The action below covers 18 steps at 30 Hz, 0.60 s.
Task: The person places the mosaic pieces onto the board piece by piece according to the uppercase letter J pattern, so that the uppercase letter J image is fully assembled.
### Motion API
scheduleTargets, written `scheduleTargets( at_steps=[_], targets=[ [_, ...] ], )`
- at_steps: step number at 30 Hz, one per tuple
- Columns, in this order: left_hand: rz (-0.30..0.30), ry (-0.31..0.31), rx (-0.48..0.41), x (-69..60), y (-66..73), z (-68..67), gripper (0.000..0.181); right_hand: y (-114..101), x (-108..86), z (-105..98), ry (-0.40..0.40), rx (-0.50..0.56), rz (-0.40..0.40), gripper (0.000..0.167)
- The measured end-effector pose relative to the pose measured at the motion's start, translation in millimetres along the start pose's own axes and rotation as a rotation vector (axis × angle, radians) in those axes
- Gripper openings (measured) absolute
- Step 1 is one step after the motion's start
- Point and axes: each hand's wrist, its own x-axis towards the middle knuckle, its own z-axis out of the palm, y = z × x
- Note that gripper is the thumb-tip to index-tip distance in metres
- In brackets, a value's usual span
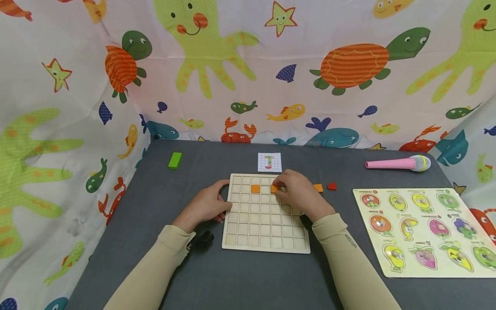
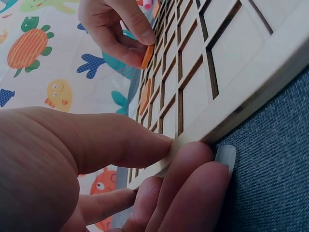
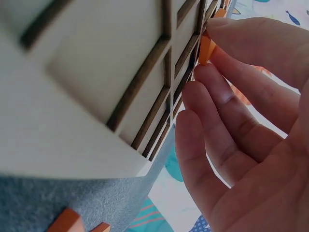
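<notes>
A pale wooden grid board (image 1: pixel 267 241) lies flat in front of me. My left hand (image 1: pixel 205 204) grips its left edge; the left wrist view has the thumb on the rim (image 2: pixel 193 140) and the other fingers curled against the side. Over the upper rows, my right hand (image 1: pixel 300 193) pinches an orange square tile (image 1: pixel 274 189) between thumb and fingertips. In the right wrist view that tile (image 3: pixel 206 48) is tilted against the grid; whether it is fully in a cell I cannot tell. Another orange tile (image 1: pixel 255 189) sits in a cell to its left.
Behind the board lies a small pattern card (image 1: pixel 269 162). An orange piece (image 1: pixel 318 187) and a red triangle (image 1: pixel 332 186) lie right of the board. A green block (image 1: pixel 175 160) is at back left. A pink toy microphone (image 1: pixel 395 163) and a fruit puzzle board (image 1: pixel 422 237) occupy the right.
</notes>
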Motion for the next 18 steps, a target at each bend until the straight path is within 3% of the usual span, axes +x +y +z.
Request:
scheduleTargets(
  at_steps=[18],
  targets=[
    [0.003,0.000,0.009,0.9,-0.5,-1.5,0.083,-2.8,2.0,-0.8,-0.026,0.010,0.028,0.023]
  ],
)
